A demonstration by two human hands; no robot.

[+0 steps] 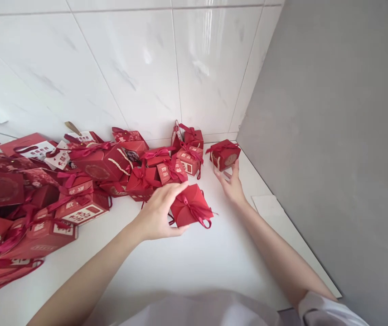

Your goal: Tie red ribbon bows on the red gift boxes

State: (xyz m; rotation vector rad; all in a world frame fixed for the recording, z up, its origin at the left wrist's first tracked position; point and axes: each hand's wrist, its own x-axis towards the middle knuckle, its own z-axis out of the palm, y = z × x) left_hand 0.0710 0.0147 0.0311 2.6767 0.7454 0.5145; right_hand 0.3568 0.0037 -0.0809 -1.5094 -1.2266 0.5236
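At frame centre, a red box (190, 195) is held by its sides in the left hand (162, 212), likely sparing the bow (199, 211). Right of upper centre, a darker box (226, 156) is spanned by the right hand (232, 186); grip cannot be told.

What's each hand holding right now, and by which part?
The left hand holds a bow-topped box by its near and far sides. The right hand is at the lower part of a round-seal box; whether it grips cannot be told.

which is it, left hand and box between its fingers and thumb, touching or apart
Touching: the head view shows the left hand gripping the red box by opposite sides.
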